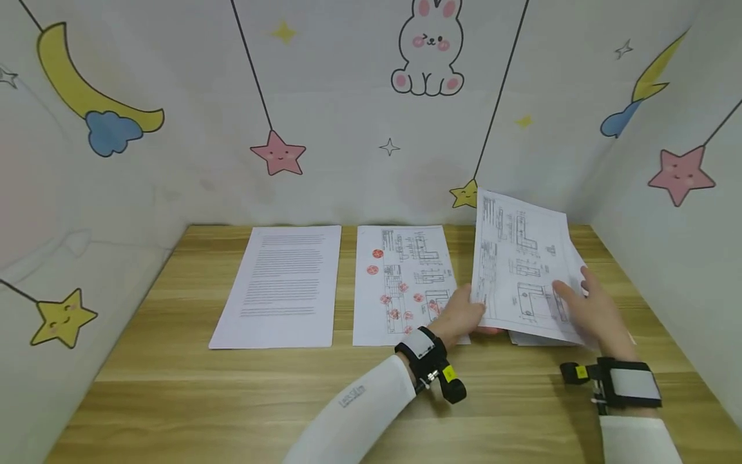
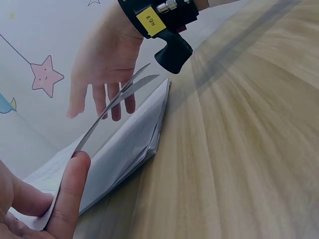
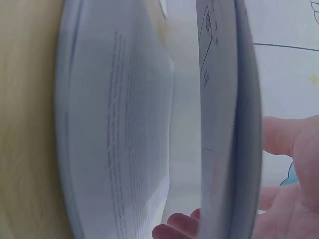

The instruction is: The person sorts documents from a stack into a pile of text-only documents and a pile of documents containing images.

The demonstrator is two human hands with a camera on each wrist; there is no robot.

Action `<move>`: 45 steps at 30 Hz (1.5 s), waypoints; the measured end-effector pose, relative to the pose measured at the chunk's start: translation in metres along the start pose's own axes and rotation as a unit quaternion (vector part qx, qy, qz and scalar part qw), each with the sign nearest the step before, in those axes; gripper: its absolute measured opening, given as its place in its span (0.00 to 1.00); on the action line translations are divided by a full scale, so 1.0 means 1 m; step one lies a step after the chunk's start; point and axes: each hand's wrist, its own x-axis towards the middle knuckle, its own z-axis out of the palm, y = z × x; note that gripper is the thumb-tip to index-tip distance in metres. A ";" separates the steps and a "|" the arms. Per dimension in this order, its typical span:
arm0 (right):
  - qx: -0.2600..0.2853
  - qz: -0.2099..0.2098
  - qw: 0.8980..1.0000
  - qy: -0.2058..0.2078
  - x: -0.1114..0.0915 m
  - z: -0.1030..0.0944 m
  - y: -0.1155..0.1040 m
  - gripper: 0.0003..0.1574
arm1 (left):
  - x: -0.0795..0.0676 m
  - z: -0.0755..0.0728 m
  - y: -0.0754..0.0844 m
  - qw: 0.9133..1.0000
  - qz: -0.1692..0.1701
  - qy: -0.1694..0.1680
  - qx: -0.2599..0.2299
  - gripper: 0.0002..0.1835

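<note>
My left hand (image 1: 460, 316) pinches a few sheets of paper (image 1: 513, 270) printed with technical drawings by their lower left edge, thumb on top. The sheets are raised and tilted over a paper stack (image 2: 132, 147), which they mostly hide in the head view. In the right wrist view, the stack's top page (image 3: 124, 124) carries lines of text. My right hand (image 1: 597, 312) is at the sheets' right edge, thumb on the printed side and fingers behind. The left wrist view shows its fingers (image 2: 114, 102) straight, with the curved sheet ends passing close by them.
Left of the hands lies a drawing page (image 1: 400, 283) with red round stamps, partly behind my left hand. Farther left is a stack of text pages (image 1: 284, 290). All rest on a wood-grain table (image 1: 261, 399) against a white wall (image 1: 342, 96) with cartoon prints.
</note>
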 end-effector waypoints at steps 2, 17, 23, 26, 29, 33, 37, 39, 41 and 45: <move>0.011 0.002 1.000 0.007 -0.001 0.001 -0.005 0.60 | -0.004 -0.007 0.002 1.000 0.005 0.002 0.006 0.17; 0.155 -0.002 0.988 0.006 0.010 0.030 -0.048 0.56 | -0.028 -0.067 0.014 0.994 0.034 0.037 0.101 0.21; 0.197 -0.016 0.980 -0.003 0.008 0.046 -0.070 0.54 | -0.036 -0.095 0.016 0.989 0.062 0.044 0.126 0.24; 0.214 -0.026 0.977 -0.007 0.005 0.055 -0.082 0.52 | -0.041 -0.108 0.018 0.988 0.068 0.052 0.132 0.26; 0.228 -0.039 0.973 -0.006 0.003 0.062 -0.090 0.48 | -0.045 -0.118 0.019 0.987 0.069 0.057 0.130 0.27; 0.240 -0.077 0.968 -0.012 0.000 0.070 -0.098 0.45 | -0.050 -0.129 0.020 0.986 0.067 0.076 0.134 0.26; 0.247 -0.122 0.961 -0.013 -0.005 0.079 -0.106 0.45 | -0.055 -0.142 0.021 0.983 0.065 0.097 0.142 0.25; 0.249 -0.135 0.959 -0.009 -0.007 0.086 -0.112 0.44 | -0.058 -0.149 0.023 0.982 0.067 0.103 0.140 0.25; 0.254 -0.140 0.957 -0.006 -0.010 0.093 -0.118 0.43 | -0.062 -0.156 0.024 0.983 0.063 0.108 0.136 0.25; 0.268 -0.136 0.954 -0.001 -0.015 0.106 -0.129 0.38 | -0.070 -0.167 0.026 0.982 0.055 0.121 0.131 0.26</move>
